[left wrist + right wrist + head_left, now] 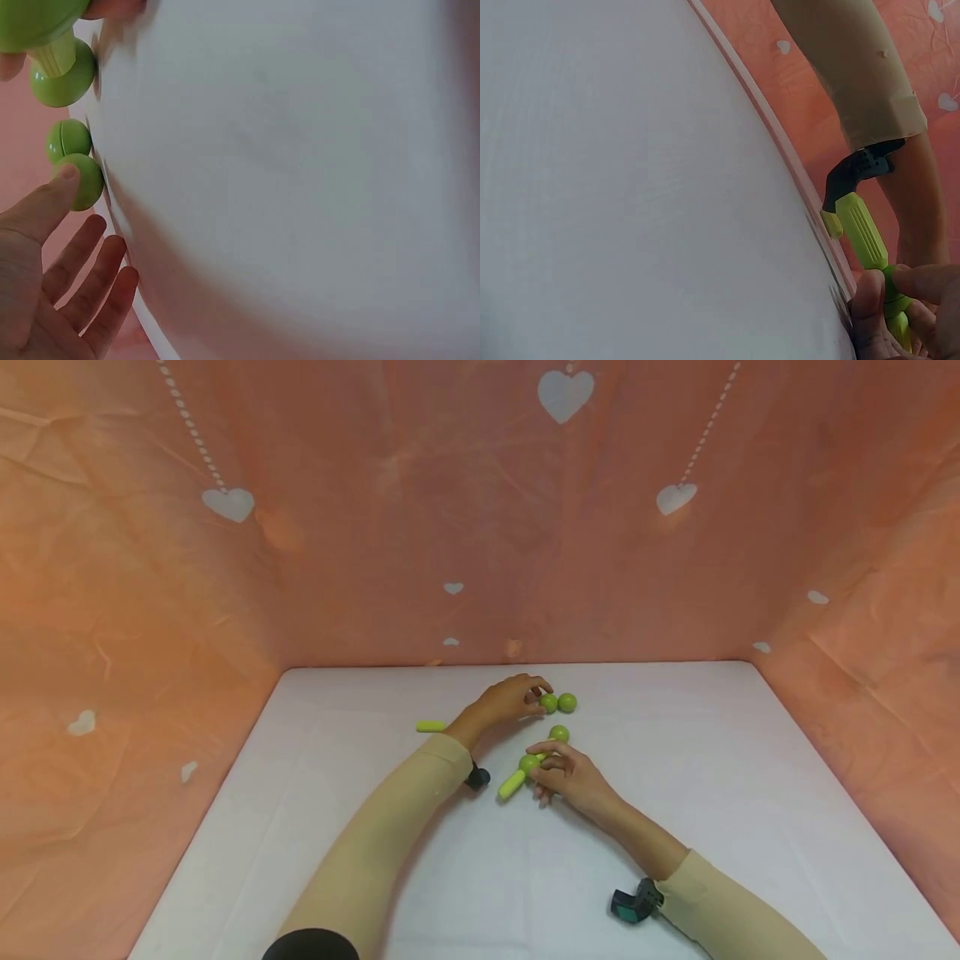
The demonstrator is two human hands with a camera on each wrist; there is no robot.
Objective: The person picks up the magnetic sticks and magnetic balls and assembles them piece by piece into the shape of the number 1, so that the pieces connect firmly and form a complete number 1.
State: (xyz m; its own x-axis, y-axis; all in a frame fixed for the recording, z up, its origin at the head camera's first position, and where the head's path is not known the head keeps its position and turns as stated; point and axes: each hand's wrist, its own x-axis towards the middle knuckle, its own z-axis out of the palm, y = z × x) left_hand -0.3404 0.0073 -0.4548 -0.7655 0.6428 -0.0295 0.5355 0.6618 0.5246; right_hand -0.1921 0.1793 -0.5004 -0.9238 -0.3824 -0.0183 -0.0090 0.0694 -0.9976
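Note:
At the back of the table, my left hand (513, 697) reaches to the nearer of two green balls (548, 702). Its thumb (56, 191) overlaps that ball in the left wrist view, while the other visible fingers spread apart below it. The second ball (567, 702) sits alongside, with a seam line visible in the left wrist view. My right hand (573, 777) pinches a ball-and-stick piece (864, 232) by a green ball between thumb and fingers. A ribbed yellow-green stick (512, 786) projects from that ball; a further ball (558, 733) is at the piece's other end.
Another yellow-green stick (431, 726) lies by my left wrist, partly behind the forearm. A white table (480, 877) spans the space, with orange heart-printed cloth (360, 527) around its back and sides. Dark camera mounts sit on both wrists.

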